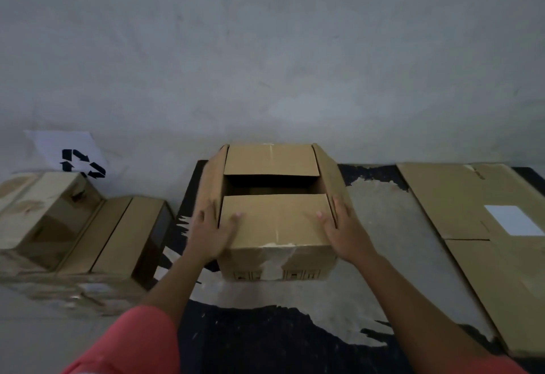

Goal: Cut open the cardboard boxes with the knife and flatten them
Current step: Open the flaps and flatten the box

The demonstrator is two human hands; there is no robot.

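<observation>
**Two hands on one half-open box**

Centre of floor: brown corrugated cardboard box (250, 261), upright, just short of the grey plaster wall (265, 49). Far top flap (271, 158) and near top flap (274, 217) are folded inward, with a dark gap between them. Both side flaps stand up and lean outward. Torn whitish tape (278, 258) runs over the near top edge and down the front face.

Left hand (211, 233): laid flat over the near left corner, fingers straight and spread on the outside of the left side flap, thumb on the near flap. Not clenched, not wrapped round anything.

Right hand (343, 232): mirrors it at the near right corner, fingers straight along the right side flap, thumb on the near flap. Flat contact, no curl.

Coral-red sleeve (132, 344) at lower left.

Left of the box: stack of taped brown cartons (73, 226), apart from it. Above them on the wall, a white paper sheet with black recycling arrows (79, 161).

Right: a large flattened brown cardboard sheet (460, 196) lying on the floor, bearing a white rectangular label (513, 220).

Floor (368, 226): grey with ragged black patches.
</observation>
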